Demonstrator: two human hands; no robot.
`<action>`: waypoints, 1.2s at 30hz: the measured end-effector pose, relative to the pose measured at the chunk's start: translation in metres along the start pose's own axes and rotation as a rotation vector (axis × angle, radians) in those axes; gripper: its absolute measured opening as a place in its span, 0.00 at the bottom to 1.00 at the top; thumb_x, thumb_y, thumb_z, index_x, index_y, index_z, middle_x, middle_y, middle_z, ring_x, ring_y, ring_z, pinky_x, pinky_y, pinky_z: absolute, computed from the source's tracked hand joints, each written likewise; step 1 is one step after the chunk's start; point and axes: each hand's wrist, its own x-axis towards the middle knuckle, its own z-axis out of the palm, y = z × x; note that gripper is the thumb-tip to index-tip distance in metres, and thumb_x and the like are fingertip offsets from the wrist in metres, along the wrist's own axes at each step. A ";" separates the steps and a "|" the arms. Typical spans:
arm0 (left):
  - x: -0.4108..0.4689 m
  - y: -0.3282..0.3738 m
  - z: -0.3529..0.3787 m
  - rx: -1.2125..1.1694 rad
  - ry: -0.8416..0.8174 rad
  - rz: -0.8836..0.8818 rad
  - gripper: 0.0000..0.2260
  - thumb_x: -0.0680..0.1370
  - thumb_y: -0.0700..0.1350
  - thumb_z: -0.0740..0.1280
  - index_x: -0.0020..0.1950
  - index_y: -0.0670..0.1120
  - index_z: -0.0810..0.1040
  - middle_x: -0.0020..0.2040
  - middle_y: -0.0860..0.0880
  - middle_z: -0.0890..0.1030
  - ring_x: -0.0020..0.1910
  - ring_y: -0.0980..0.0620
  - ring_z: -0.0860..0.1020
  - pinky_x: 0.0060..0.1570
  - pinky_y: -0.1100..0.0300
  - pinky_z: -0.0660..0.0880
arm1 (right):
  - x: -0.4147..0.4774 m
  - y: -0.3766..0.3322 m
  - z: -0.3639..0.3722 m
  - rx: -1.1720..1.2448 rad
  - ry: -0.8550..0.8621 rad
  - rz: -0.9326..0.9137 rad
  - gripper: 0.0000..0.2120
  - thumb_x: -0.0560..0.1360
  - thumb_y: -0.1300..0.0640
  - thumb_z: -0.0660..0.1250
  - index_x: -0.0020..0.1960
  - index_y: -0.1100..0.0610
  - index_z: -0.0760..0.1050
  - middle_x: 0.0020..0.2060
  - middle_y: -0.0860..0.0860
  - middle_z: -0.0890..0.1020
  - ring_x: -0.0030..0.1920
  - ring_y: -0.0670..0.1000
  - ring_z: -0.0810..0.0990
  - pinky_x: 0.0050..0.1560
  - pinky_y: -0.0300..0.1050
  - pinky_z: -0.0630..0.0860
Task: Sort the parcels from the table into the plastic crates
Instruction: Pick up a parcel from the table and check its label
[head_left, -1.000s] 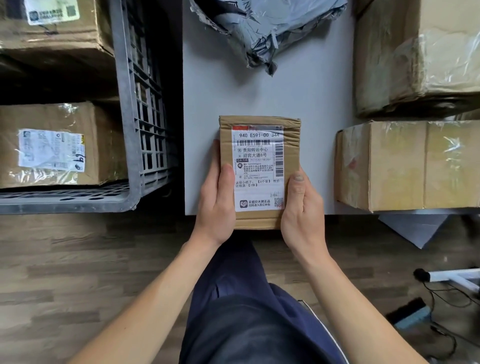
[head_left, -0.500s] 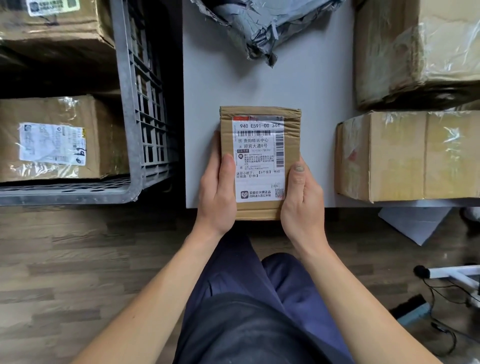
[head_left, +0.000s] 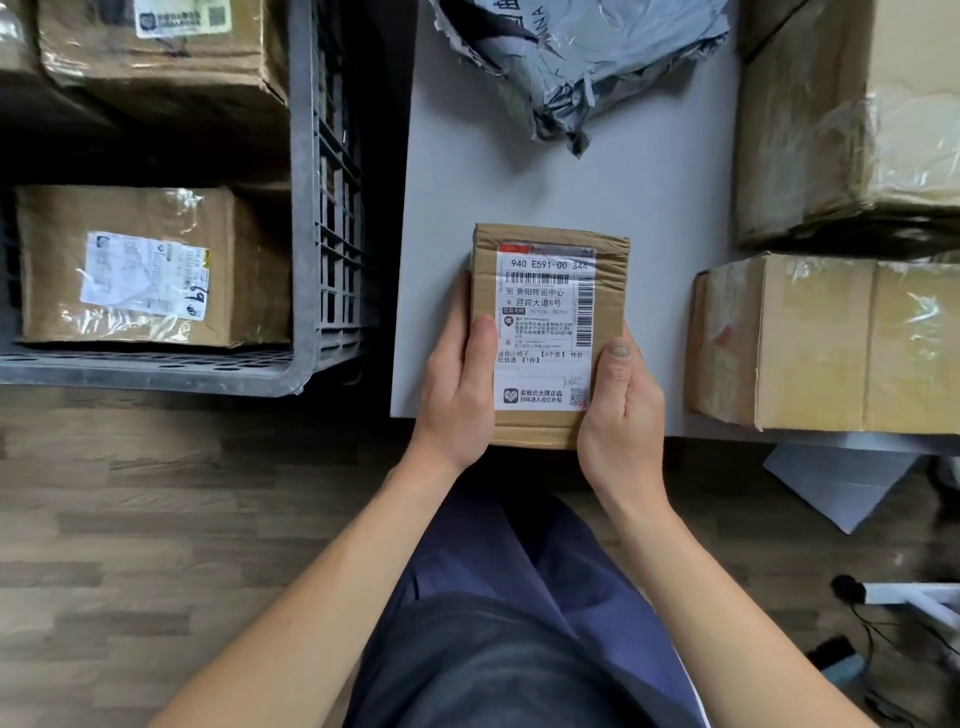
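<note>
View from above, looking down past a person's forearms. In the centre of the frame a small brown cardboard parcel with a white printed shipping label (head_left: 548, 332) is held label up between both hands at the near edge of a pale grey table (head_left: 649, 197). Its lower end reaches past that edge, and whether it rests on the tabletop or is lifted just off it cannot be told. The left hand (head_left: 460, 384) grips the parcel's left long side with the thumb laid on the top face at the label's margin. The right hand (head_left: 621, 410) grips the right long side the same way, thumb on top beside the label. The other fingers of both hands are hidden beneath the parcel. At the left of the frame stands a grey plastic crate with lattice walls (head_left: 306, 208), holding a brown taped cardboard box with a crinkled white label (head_left: 150, 265) and, in the upper left corner, another labelled cardboard box (head_left: 156, 47). At the top centre a crumpled grey plastic mailing bag (head_left: 587, 57) lies on the table. At the right edge sit a medium taped cardboard box (head_left: 826, 343) and, above it in the frame, a large tape-wrapped cardboard box (head_left: 852, 124). A brown wood-plank floor (head_left: 156, 519) and dark blue trousers (head_left: 519, 597) fill the lower half.
</note>
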 end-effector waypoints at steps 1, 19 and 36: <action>0.000 0.001 0.000 0.005 0.002 0.001 0.23 0.88 0.46 0.54 0.83 0.43 0.60 0.77 0.50 0.73 0.77 0.55 0.70 0.79 0.52 0.64 | 0.001 -0.001 0.000 0.003 -0.007 -0.004 0.24 0.87 0.47 0.48 0.76 0.54 0.72 0.66 0.45 0.81 0.67 0.43 0.78 0.68 0.46 0.74; -0.009 0.043 0.006 0.072 0.004 -0.291 0.21 0.86 0.58 0.58 0.78 0.53 0.70 0.63 0.56 0.82 0.60 0.60 0.81 0.65 0.59 0.75 | 0.019 -0.018 -0.021 0.252 -0.216 0.290 0.25 0.78 0.39 0.70 0.65 0.53 0.69 0.64 0.53 0.79 0.61 0.46 0.80 0.65 0.43 0.75; -0.031 0.141 -0.088 -0.096 0.232 -0.060 0.38 0.66 0.60 0.79 0.73 0.50 0.71 0.64 0.48 0.83 0.60 0.49 0.84 0.60 0.49 0.81 | 0.017 -0.146 0.033 0.437 -0.354 0.111 0.31 0.66 0.32 0.73 0.57 0.50 0.68 0.61 0.58 0.81 0.61 0.55 0.82 0.64 0.57 0.79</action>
